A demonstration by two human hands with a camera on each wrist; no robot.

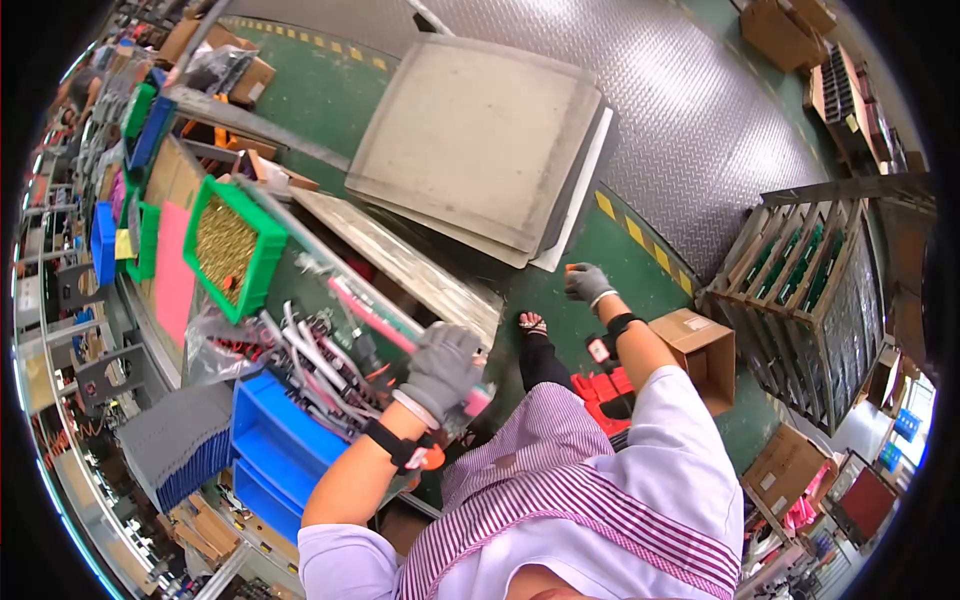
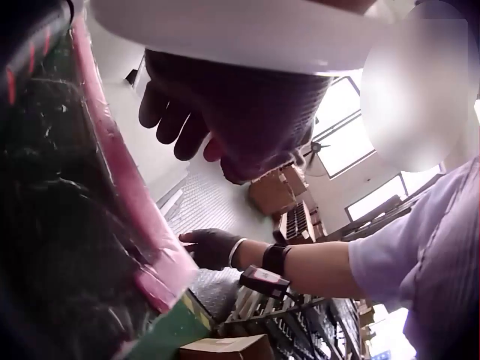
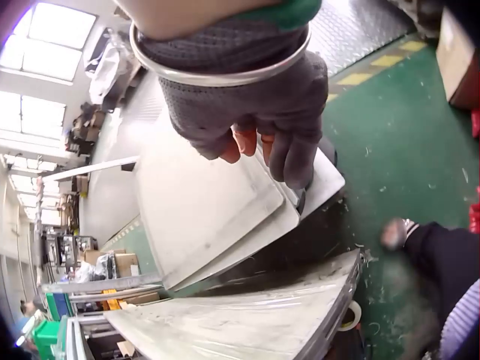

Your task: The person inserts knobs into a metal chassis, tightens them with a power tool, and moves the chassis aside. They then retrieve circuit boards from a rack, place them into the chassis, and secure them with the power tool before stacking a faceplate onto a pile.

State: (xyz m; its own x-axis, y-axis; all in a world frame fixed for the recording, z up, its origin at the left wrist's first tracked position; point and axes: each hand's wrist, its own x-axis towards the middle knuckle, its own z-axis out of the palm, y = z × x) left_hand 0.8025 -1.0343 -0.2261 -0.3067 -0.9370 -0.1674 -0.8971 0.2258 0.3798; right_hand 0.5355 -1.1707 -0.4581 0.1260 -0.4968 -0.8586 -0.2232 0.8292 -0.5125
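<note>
My left hand [image 1: 440, 372], in a grey glove with bare fingertips, is over the pink-taped edge [image 1: 370, 315] of the workbench. In the left wrist view its fingers [image 2: 172, 124] hang loosely bent with nothing visible in them. My right hand [image 1: 588, 284], gloved alike, is out over the green floor, beside the stack of large pale boards [image 1: 470, 140]. The right wrist view shows its fingers [image 3: 289, 157] loosely curled, overlapping the boards' corner there. Bundled cables with white sleeves [image 1: 310, 360] lie on the bench left of my left hand.
A green bin [image 1: 262, 268] of brass-coloured small parts and blue bins [image 1: 285, 425] stand along the bench. A film-wrapped panel [image 1: 400, 255] lies between bench and boards. To the right are a slotted rack [image 1: 800, 290], an open cardboard box [image 1: 708, 375] and a red crate [image 1: 603, 393].
</note>
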